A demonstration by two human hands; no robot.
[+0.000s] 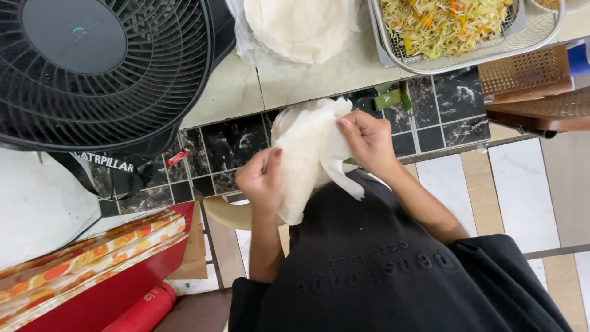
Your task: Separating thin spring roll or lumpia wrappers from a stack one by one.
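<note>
Below the counter (295, 86) edge, a thin white wrapper sheet (307, 154) is pinched by the left hand (263, 179) and right hand (369, 140), best peeled slowly to avoid tearing.

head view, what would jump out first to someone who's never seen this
At centre, the left hand and right hand hold a thin white wrapper sheet between them. A big black fan fills the upper left, and a metal tray of stir-fried vegetables sits at the top right.
</note>
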